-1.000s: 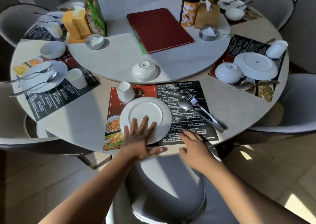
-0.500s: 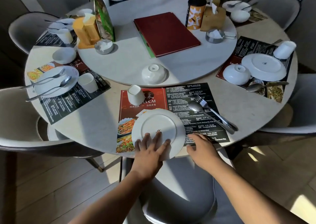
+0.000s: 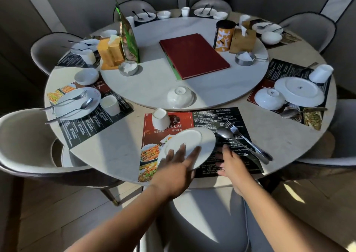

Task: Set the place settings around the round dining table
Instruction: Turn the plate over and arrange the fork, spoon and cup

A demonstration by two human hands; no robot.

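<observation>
A: What's nearest?
B: The left hand [image 3: 180, 167], fingers [image 3: 194, 151] spread over the near part of a round white ceramic plate [image 3: 189, 145], gripping it. The plate is tilted, its near edge raised above the red-and-black printed paper placemat [image 3: 212, 117] at the near edge of the round pale stone counter [image 3: 115, 155]

A: And the other hand?
B: The right hand [image 3: 230, 162] sits just beside the plate, on the placemat's black half, fingers loose and grasping nothing

A: What else is on that mat?
B: A steel spoon [image 3: 224, 133] and steel fork [image 3: 232, 126] lie side by side to the right, handles pointing right and toward the person. A small white cup [image 3: 160, 118] stands upside down at the far left corner

A: Further out?
B: An upturned white bowl [image 3: 180, 96] rests on the near edge of the raised round turntable [image 3: 154, 84], and a dark red menu folder [image 3: 193, 55] lies in its middle. Other settings ring the counter, with grey chairs around it
</observation>
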